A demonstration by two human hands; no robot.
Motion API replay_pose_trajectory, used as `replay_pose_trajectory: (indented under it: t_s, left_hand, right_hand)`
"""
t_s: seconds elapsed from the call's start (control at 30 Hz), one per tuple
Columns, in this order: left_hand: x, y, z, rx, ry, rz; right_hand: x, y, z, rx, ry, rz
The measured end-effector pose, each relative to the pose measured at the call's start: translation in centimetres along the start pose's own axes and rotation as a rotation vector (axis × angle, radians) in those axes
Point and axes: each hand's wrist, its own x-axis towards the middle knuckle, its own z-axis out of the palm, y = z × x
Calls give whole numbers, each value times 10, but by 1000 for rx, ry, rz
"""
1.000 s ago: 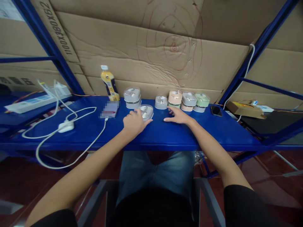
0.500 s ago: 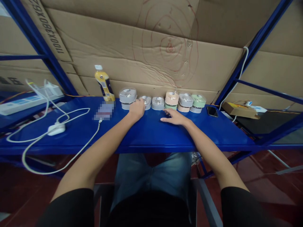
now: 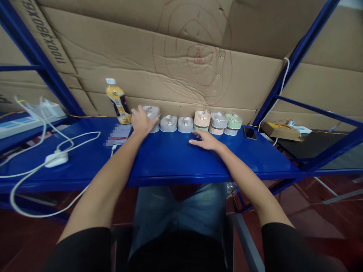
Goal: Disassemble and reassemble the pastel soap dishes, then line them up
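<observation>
My left hand (image 3: 141,121) is at the left end of a row of small rounded plastic boxes, by the leftmost grey box (image 3: 153,110), which sits on another. Its fingers and thumb are apart around the left and front of that stack, hiding part of it; I cannot tell whether they touch it. Two single grey boxes, one (image 3: 169,124) and another (image 3: 185,124), stand to its right. My right hand (image 3: 206,140) hovers or rests, fingers spread, in front of the pink box (image 3: 202,118) stacked on a green one. It holds nothing.
Further right are stacks topped by a grey box (image 3: 218,119) and a green box (image 3: 234,120), then a phone (image 3: 250,133). A yellow bottle (image 3: 118,105) stands left on the blue table (image 3: 176,162), near a white charger (image 3: 56,159) with loose cables. Cardboard (image 3: 113,56) rises behind.
My left hand has moved left from the second box to the leftmost stack, its fingers opening out. The right hand stays near the pink box. The view has shifted slightly.
</observation>
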Motion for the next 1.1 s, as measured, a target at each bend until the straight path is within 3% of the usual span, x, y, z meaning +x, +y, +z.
replay_pose_trajectory:
  t_s: [0.1,0.17,0.23,0.33,0.47,0.6,0.7,0.9,1.1]
  left_hand:
    - [-16,2,-11,-118,20,250]
    - [-31,3,-13,-240,-83,462]
    - [-49,5,-11,-347,-283,625]
    - [-75,9,-2,-447,-511,754]
    - [-94,12,8,-555,-631,768]
    - [-96,7,15,-615,-677,719]
    - [-96,3,17,-557,-674,692]
    - [-102,2,10,-357,-669,827]
    - [-96,0,9,-359,-582,775]
  right_hand:
    - [-1,-7,0,15,243,-49]
    - [-2,-15,-2,19,344,-117]
    - [-4,-23,-4,6,323,-192]
    - [-8,-31,-4,-3,171,-280]
    - [-11,-36,3,51,16,-296]
    - [-10,-37,3,76,-24,-240]
    - [-10,-30,-10,78,40,-175]
    - [-10,2,-41,92,303,36]
    - [-6,17,-41,83,338,78]
